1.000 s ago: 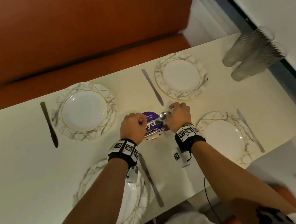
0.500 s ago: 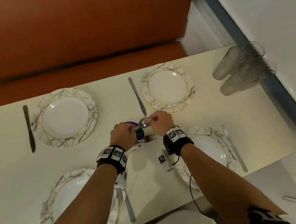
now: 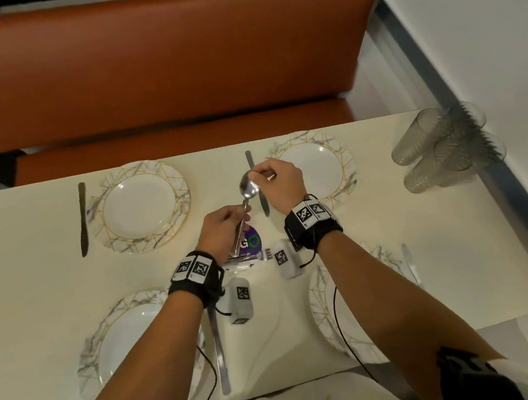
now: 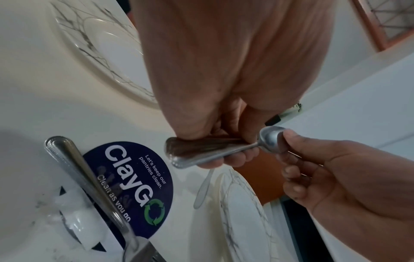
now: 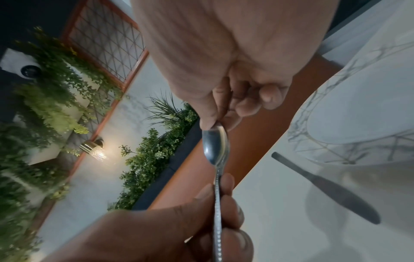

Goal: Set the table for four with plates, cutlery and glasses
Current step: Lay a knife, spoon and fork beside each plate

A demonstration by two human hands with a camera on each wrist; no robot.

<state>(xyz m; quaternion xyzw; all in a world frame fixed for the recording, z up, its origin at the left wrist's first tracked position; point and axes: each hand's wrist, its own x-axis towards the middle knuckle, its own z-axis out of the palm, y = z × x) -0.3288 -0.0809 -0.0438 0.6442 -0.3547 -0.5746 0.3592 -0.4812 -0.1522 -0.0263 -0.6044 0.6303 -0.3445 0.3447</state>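
Observation:
A metal spoon (image 3: 249, 189) is held above the table's middle. My left hand (image 3: 241, 218) grips its handle (image 4: 201, 152), and my right hand (image 3: 254, 176) pinches the tip of its bowl (image 5: 215, 145) between thumb and finger. Four marbled plates lie set out: far left (image 3: 144, 205), far right (image 3: 334, 157), near left (image 3: 117, 323) and near right (image 3: 318, 293). Beside the plates lie knives (image 3: 83, 220) (image 3: 263, 203) (image 3: 220, 356) (image 3: 410, 264). A fork (image 4: 89, 180) lies on a round purple sticker (image 3: 252, 240) under my hands.
Several clear glasses (image 3: 447, 148) stand bunched at the table's far right corner, next to the wall. An orange bench (image 3: 172, 77) runs along the far side of the table. My forearms cover parts of both near plates.
Both hands have risen from the purple sticker with the spoon. My right hand has moved away from me toward the far right plate, and the fork stays on the sticker.

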